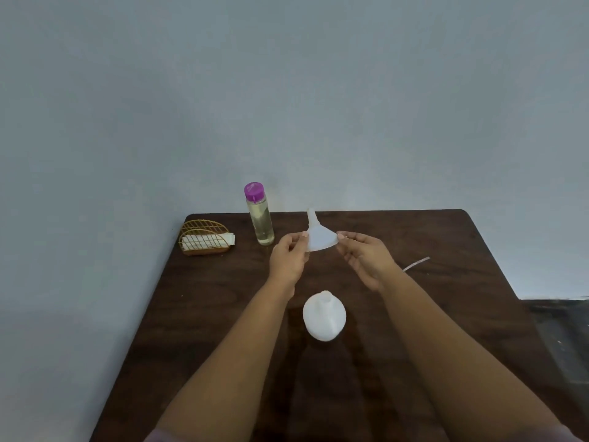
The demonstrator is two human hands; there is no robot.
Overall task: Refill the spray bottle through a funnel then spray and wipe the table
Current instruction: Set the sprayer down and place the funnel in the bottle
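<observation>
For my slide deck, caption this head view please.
Both hands hold a funnel spout-up above the open white bottle.

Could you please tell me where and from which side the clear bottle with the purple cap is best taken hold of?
I would grip the clear bottle with the purple cap round its straight middle, coming from its right, probably with the left hand. It stands upright and tall, and the gold wire napkin holder stands close on its left.

The person is wearing short pale pinkish sleeves (159,435), just peeking in at the bottom edge. Both forearms are showing bare. Nothing is showing on wrists or fingers.
</observation>
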